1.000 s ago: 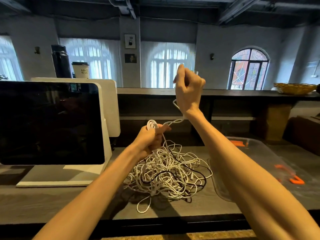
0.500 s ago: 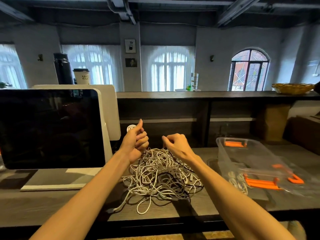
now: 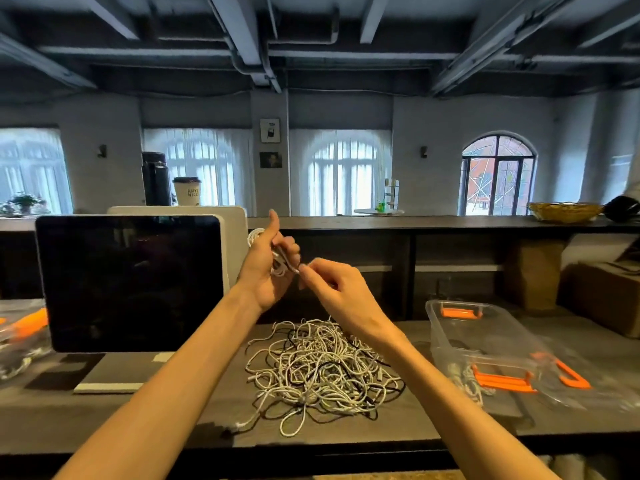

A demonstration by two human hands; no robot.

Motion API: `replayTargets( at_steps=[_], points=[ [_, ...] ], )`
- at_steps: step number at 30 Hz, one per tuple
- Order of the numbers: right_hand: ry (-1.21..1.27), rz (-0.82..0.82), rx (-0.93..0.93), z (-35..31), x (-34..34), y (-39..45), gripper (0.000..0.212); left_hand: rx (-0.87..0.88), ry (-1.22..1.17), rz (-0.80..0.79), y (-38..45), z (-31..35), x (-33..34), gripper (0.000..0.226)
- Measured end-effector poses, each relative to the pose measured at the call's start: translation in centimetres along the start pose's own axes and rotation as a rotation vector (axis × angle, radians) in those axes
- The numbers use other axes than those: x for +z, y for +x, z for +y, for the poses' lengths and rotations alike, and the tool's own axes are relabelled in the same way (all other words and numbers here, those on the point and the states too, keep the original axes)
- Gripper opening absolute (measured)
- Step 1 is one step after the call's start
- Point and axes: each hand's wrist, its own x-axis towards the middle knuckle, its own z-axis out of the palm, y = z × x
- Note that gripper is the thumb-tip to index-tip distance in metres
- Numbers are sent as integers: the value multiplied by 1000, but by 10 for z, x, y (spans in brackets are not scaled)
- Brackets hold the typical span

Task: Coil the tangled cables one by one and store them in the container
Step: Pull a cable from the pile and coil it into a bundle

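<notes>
In the head view, the left hand is raised above the dark wooden counter with its thumb up, fingers curled round a small coil of white cable, while the right hand pinches that cable's loose end just beside it. Below them a tangled heap of white and black cables lies on the counter. The clear plastic container with orange latches stands to the right of the heap, some white cable already inside.
</notes>
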Motion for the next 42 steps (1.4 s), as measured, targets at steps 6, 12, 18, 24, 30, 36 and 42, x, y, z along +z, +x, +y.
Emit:
replayTargets(
  at_steps=[6,12,18,24,30,36,42],
  points=[
    [-619,-122,-259,-39,-22,-13,23,183,592,128,-29,-4,2,41],
    [-496,-174,-119,-75,-43,-13,31,48,769,-171,-47,2,-6,27],
    [-235,-79,21,-75,-45,-15,40,-4,817,-343,-60,1,2,9],
    [-601,-197,-226,-75,-52,-11,25,-97,964,-491,-70,3,3,23],
    [-720,-276,-241,-78,-45,-13,23,-46,1140,-428,-70,-5,2,30],
    [-533,-241,-154,-69,-54,-18,14,-100,1004,-449,-73,-5,-1,12],
    [-447,-144,-66,-66,-72,-30,40,-163,682,-401,-71,6,-6,19]
  ],
)
